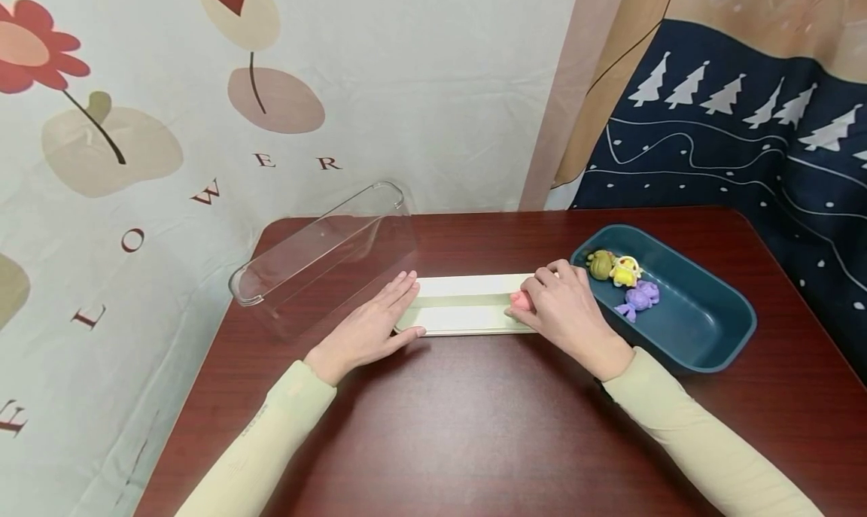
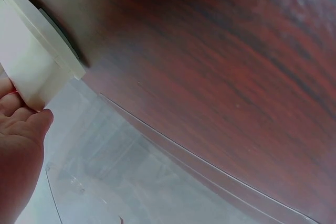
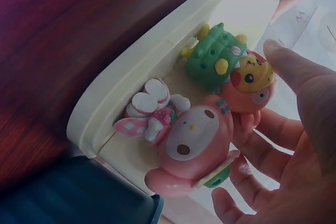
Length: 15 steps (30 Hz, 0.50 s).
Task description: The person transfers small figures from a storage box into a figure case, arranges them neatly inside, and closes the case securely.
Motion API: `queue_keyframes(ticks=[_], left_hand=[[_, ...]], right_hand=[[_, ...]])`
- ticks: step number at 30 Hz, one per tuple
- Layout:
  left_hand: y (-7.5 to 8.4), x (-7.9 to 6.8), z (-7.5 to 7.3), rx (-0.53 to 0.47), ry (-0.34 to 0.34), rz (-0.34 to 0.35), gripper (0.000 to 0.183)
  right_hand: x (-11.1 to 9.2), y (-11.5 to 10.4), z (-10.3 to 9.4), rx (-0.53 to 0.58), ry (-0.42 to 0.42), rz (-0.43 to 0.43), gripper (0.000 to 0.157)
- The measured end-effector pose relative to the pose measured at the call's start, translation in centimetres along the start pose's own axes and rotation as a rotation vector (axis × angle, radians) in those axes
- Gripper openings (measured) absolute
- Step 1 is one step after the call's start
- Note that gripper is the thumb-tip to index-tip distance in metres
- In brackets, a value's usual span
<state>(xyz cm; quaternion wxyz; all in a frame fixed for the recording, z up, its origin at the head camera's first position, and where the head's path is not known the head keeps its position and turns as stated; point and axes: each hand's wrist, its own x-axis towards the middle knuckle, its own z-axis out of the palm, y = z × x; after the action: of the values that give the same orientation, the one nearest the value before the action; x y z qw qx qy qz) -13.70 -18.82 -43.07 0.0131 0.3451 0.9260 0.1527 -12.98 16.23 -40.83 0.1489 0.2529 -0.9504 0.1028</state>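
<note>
A long cream tray lies across the middle of the table. My left hand rests at its left end, fingers straight and thumb spread. Over the right end, my right hand pinches a small pink figurine with a yellow hat between thumb and fingers. Beside that figurine, the right wrist view shows a green figurine with yellow knobs and a larger pink figurine with a white face in the tray. In the head view the right hand covers most of them.
Right of the tray stands a dark teal bin holding an olive figurine, a yellow one and a purple one. A clear plastic bin stands at the back left. Behind the table hangs a printed curtain.
</note>
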Motion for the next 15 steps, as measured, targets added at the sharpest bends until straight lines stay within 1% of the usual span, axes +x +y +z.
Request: queue_keyframes(ticks=[4,8,11,15], left_hand=[[0.0,0.0,0.0,0.002,0.001,-0.002,0.079],[0.0,0.0,0.0,0.001,0.003,-0.004,0.078],[0.0,0.0,0.0,0.002,0.003,-0.002,0.078],[-0.1,0.0,0.0,-0.001,0.004,0.000,0.079]], right_hand=[[0.0,0.1,-0.2,-0.024,-0.028,0.009,0.055],[-0.1,0.3,-0.6,-0.022,-0.086,0.008,0.062],[-0.2,0.6,-0.9,0.029,-0.131,-0.019,0.065],[-0.3,1.3,-1.3,0.131,-0.162,-0.049,0.065]])
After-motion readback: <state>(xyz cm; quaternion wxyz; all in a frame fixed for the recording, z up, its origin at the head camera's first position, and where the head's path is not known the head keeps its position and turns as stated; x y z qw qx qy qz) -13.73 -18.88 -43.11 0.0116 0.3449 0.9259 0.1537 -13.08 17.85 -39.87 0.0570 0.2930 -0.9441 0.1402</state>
